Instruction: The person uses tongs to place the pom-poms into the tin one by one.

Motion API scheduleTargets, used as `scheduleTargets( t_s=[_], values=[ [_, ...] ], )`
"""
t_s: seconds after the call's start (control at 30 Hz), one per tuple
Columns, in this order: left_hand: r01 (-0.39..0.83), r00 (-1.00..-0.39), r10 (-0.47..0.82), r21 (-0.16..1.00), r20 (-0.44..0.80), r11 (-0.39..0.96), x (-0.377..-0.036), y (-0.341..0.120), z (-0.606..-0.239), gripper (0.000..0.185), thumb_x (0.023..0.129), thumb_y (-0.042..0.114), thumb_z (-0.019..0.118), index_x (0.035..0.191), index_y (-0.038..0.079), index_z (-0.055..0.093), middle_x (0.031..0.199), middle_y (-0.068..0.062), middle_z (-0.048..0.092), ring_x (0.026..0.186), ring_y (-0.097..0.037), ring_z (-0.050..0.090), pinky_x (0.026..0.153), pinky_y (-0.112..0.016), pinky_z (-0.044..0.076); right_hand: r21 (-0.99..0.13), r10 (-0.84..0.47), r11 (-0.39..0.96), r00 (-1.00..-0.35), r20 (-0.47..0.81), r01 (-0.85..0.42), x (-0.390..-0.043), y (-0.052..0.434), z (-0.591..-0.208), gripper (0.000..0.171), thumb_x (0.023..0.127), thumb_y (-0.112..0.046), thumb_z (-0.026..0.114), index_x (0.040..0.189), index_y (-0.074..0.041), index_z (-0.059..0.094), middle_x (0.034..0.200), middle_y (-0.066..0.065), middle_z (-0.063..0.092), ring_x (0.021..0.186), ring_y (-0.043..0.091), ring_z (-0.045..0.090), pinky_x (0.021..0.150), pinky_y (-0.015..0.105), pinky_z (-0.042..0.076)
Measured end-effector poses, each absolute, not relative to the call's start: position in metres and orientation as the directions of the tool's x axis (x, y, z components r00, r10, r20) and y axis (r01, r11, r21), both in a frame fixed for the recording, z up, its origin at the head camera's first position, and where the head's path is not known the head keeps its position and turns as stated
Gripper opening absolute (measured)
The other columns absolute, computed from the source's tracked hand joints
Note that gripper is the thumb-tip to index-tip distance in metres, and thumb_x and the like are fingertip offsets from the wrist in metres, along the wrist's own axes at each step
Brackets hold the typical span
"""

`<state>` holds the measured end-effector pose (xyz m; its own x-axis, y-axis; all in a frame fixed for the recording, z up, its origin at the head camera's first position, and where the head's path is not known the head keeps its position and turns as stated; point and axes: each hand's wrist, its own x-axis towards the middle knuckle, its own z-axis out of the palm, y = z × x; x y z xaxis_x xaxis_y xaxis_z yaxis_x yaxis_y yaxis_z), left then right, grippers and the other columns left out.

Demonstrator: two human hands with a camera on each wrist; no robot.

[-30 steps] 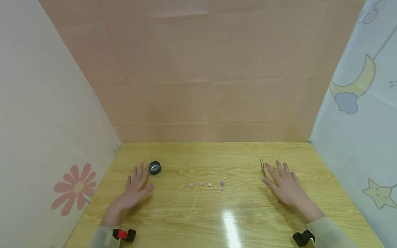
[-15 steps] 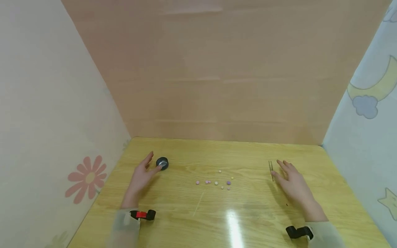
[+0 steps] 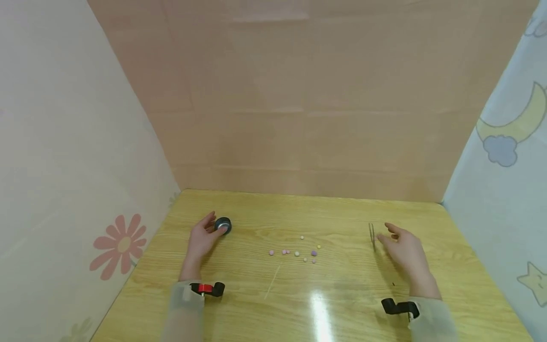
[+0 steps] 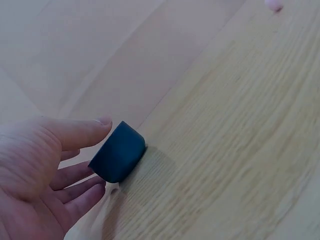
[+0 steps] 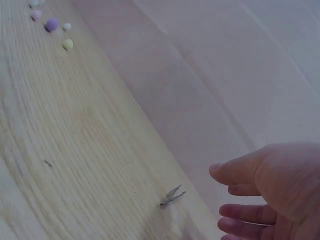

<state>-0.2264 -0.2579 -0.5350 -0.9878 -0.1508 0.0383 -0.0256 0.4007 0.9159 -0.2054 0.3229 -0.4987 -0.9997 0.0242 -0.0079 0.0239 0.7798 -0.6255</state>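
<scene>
Tweezers [image 3: 372,237] on wood-grained table [image 3: 239,304] between patterned walls [image 3: 60,166]

Soft, even light fills the head view, with a white glare streak [image 3: 320,316] on the wood-grain tabletop [image 3: 239,294] toward the bottom edge. Faint shadows lie beside the left hand [image 3: 202,241] and right hand [image 3: 406,251]. Both wrist views look dimmer, bluish and soft in detail.

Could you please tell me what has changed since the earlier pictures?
The left hand has moved forward and right to the dark cup, thumb near its rim. The right hand has turned, fingers less spread, beside the tweezers. Neither visibly grips anything; cup, tweezers and small balls stayed in place.
</scene>
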Motion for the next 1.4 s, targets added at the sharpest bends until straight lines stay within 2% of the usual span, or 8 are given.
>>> scheduleTargets(
  t_s=[0.3, 0.7, 0.87, 1.1, 1.4],
  values=[
    [-0.036, -0.983, -0.177, 0.919, 0.037, 0.393, -0.226, -0.257, -0.536, 0.074, 0.097, 0.009, 0.081, 0.161, -0.002, 0.044, 0.152, -0.03, 0.053, 0.135, -0.048, 0.057, 0.113, -0.056, 0.048, -0.615, 0.007, 0.789, -1.0, 0.005, 0.003, -0.215, 0.312, -0.51, 0.064, 0.109, -0.033, 0.064, 0.154, 0.011, 0.049, 0.139, 0.037, 0.06, 0.121, 0.053, 0.063, 0.096, 0.065, 0.054],
    [-0.042, -0.987, -0.161, 0.91, 0.027, 0.413, -0.228, -0.254, -0.539, 0.073, 0.096, 0.009, 0.082, 0.159, -0.002, 0.047, 0.154, -0.028, 0.053, 0.132, -0.044, 0.061, 0.111, -0.053, 0.051, -0.577, 0.077, 0.813, -0.997, -0.013, 0.071, -0.225, 0.302, -0.517, 0.063, 0.106, -0.029, 0.067, 0.147, 0.017, 0.051, 0.125, 0.035, 0.066, 0.115, 0.052, 0.064, 0.096, 0.066, 0.052],
    [-0.044, -0.986, -0.161, 0.898, 0.03, 0.437, -0.229, -0.252, -0.539, 0.069, 0.095, 0.008, 0.083, 0.155, -0.005, 0.052, 0.146, -0.03, 0.059, 0.128, -0.044, 0.063, 0.108, -0.052, 0.054, -0.569, 0.094, 0.818, -0.996, -0.007, 0.082, -0.225, 0.301, -0.518, 0.06, 0.105, -0.025, 0.068, 0.145, 0.018, 0.053, 0.121, 0.033, 0.069, 0.111, 0.051, 0.065, 0.094, 0.065, 0.053],
    [-0.032, -0.987, -0.156, 0.894, 0.043, 0.448, -0.229, -0.248, -0.542, 0.062, 0.094, 0.007, 0.084, 0.148, -0.008, 0.058, 0.141, -0.031, 0.063, 0.125, -0.043, 0.065, 0.105, -0.051, 0.056, -0.547, 0.081, 0.834, -0.997, -0.001, 0.068, -0.224, 0.3, -0.517, 0.049, 0.104, -0.017, 0.067, 0.138, 0.017, 0.06, 0.119, 0.032, 0.07, 0.112, 0.053, 0.065, 0.095, 0.065, 0.053],
    [-0.04, -0.987, -0.156, 0.9, 0.032, 0.435, -0.23, -0.247, -0.543, 0.062, 0.093, 0.008, 0.085, 0.149, -0.004, 0.059, 0.142, -0.029, 0.062, 0.127, -0.043, 0.065, 0.105, -0.049, 0.056, -0.538, 0.045, 0.843, -0.999, 0.019, 0.028, -0.224, 0.297, -0.514, 0.041, 0.102, -0.01, 0.061, 0.132, 0.016, 0.064, 0.114, 0.03, 0.071, 0.109, 0.05, 0.065, 0.093, 0.065, 0.053]
  ],
)
